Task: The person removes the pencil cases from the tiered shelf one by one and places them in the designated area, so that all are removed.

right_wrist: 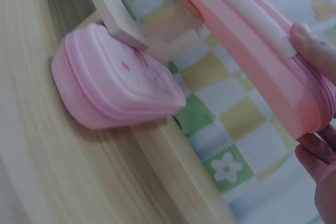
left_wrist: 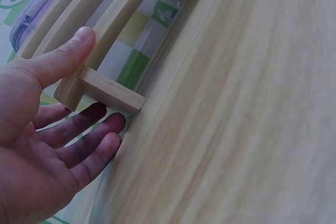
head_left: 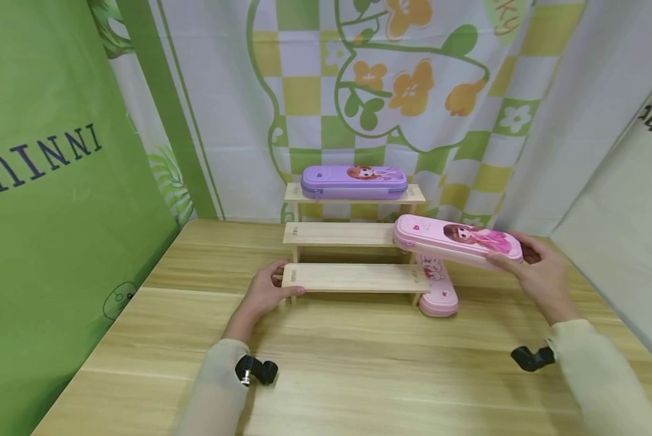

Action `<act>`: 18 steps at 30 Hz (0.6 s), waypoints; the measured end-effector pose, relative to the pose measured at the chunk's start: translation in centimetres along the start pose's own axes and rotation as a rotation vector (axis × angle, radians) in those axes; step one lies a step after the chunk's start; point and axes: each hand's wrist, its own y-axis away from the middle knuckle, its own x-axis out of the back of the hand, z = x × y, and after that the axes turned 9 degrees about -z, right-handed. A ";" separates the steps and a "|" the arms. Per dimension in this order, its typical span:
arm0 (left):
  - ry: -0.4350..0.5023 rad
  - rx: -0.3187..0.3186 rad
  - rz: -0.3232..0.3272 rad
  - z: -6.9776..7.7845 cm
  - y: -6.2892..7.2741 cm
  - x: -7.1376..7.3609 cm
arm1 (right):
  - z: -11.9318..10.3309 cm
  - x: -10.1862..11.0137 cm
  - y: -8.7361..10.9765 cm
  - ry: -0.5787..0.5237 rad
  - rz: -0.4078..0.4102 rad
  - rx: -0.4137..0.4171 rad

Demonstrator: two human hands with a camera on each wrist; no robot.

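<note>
Shelf [head_left: 358, 284] stands on the desk [head_left: 358, 357]: wooden, with three steps rising toward the back. Your right grip [head_left: 545, 275] is clamped on the right end of the pink case [head_left: 456, 240], thumb on the near side, fingers round the far side. The pink case is held clear of the desk, lid up, doll picture on top. In the head view its left end overlaps the right end of the middle step [head_left: 339, 233]; contact between them cannot be confirmed.

Your left grip [head_left: 263, 292] is closed about the left end of the bottom step [head_left: 353, 277]. In the left wrist view your thumb lies at the front edge, with the fingers curled below and behind the end.

Purple case [head_left: 355, 183] lies lengthwise on the top step [head_left: 417, 194], lid up, zip toward you. Second pink case [head_left: 440, 297] lies lid up on the desk at the right end of the bottom step, pointing front to back. In the right wrist view that step's corner overlaps its lid; whether they touch, you cannot tell.

Checked cloth [head_left: 298, 97] with orange flowers hangs behind the desk. Green sheet [head_left: 59, 242] with dark lettering is at your left.
</note>
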 end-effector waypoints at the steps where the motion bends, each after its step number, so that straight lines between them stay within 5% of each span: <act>1: -0.001 0.001 0.000 0.0 0.0 0.0 | 0.2 0.3 0.1 -0.016 0.007 -0.001; 10: -0.010 0.006 -0.001 -0.1 0.0 0.0 | 1.9 2.3 1.2 -0.079 0.067 -0.013; 18: -0.004 0.009 0.002 0.0 0.1 -0.1 | 3.3 3.6 2.4 -0.122 0.125 -0.138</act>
